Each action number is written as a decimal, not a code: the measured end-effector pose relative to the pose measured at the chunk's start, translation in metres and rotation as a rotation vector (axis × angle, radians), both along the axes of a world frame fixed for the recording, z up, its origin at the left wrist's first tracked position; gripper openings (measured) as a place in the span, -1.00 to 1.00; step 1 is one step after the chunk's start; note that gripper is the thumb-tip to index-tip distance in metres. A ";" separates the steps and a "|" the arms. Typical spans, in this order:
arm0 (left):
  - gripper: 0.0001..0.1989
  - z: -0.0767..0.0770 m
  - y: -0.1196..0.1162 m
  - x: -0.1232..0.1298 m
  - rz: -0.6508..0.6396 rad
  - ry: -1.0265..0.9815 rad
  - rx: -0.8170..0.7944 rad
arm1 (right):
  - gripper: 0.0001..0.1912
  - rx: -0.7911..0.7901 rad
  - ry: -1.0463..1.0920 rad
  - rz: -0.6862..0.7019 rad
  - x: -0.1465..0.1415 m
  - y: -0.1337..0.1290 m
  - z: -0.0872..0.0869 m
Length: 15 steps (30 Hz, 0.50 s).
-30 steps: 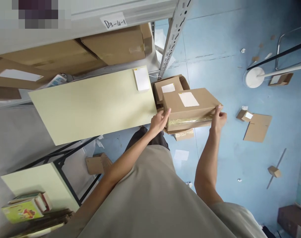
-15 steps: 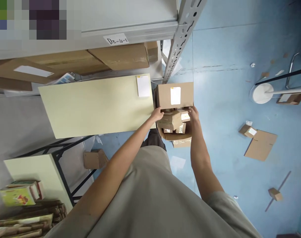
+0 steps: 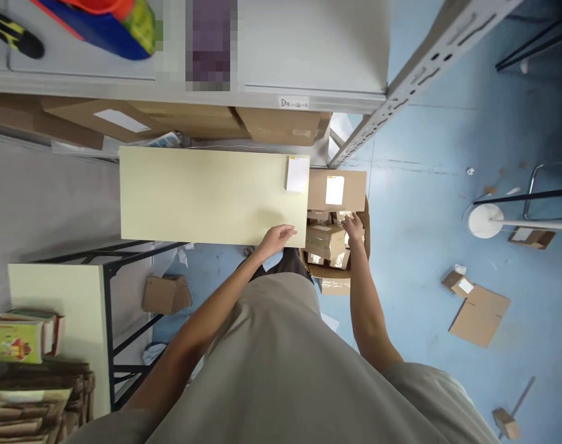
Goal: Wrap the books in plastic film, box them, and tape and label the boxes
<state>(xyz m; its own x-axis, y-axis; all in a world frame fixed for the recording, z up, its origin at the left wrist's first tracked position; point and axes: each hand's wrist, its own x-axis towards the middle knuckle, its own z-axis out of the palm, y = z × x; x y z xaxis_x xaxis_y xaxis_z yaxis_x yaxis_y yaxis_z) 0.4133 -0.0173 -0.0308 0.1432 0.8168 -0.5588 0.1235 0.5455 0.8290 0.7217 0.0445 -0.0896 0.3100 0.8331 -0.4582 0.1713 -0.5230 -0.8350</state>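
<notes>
My left hand [image 3: 279, 238] is over the front edge of a long cream board [image 3: 192, 191], near its right end, fingers loosely stretched and nothing held. A stack of white labels [image 3: 298, 174] lies at the board's far right corner. My right hand [image 3: 353, 227] hovers over a large open carton [image 3: 366, 246] filled with small taped boxes, its fingers apart and empty. Across the far side of that carton rests a brown cardboard box [image 3: 350, 190] bearing a white label. A small taped box [image 3: 324, 240] lies on top of the others, between my hands.
Behind the board stands a grey metal shelf [image 3: 262, 95] with brown cartons, its perforated post [image 3: 401, 98] slanting up to the right. Flattened cardboard [image 3: 480, 314] and a white round stool base [image 3: 485, 221] are on the blue floor. Books [image 3: 24, 336] lie on a lower-left board.
Both hands have let go of the labelled box, which stays on the carton. My left hand has drawn back left over the board. My right hand has come slightly inward. The view has shifted.
</notes>
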 end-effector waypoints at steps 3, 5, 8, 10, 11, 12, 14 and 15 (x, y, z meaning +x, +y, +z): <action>-0.67 0.021 -0.022 -0.040 0.179 -0.029 -0.001 | -0.30 -0.076 -0.008 -0.048 -0.026 -0.007 0.019; -0.73 0.035 -0.038 -0.069 0.300 -0.027 -0.025 | -0.32 -0.001 0.017 0.012 -0.052 -0.014 0.036; -0.77 0.053 -0.066 -0.119 0.447 -0.008 -0.018 | -0.39 0.104 0.042 0.108 -0.106 -0.027 0.069; -0.75 0.064 -0.085 -0.156 0.536 0.001 0.020 | -0.42 0.153 0.052 0.163 -0.152 -0.036 0.093; -0.75 0.070 -0.094 -0.176 0.586 0.003 0.037 | -0.43 0.175 0.056 0.196 -0.178 -0.040 0.105; -0.75 0.076 -0.103 -0.197 0.638 0.004 0.052 | -0.44 0.193 0.063 0.235 -0.205 -0.044 0.116; -0.77 0.088 -0.121 -0.240 0.749 0.010 0.085 | -0.47 0.212 0.078 0.329 -0.261 -0.053 0.136; -0.78 0.095 -0.130 -0.262 0.806 0.018 0.107 | -0.49 0.214 0.087 0.378 -0.290 -0.058 0.144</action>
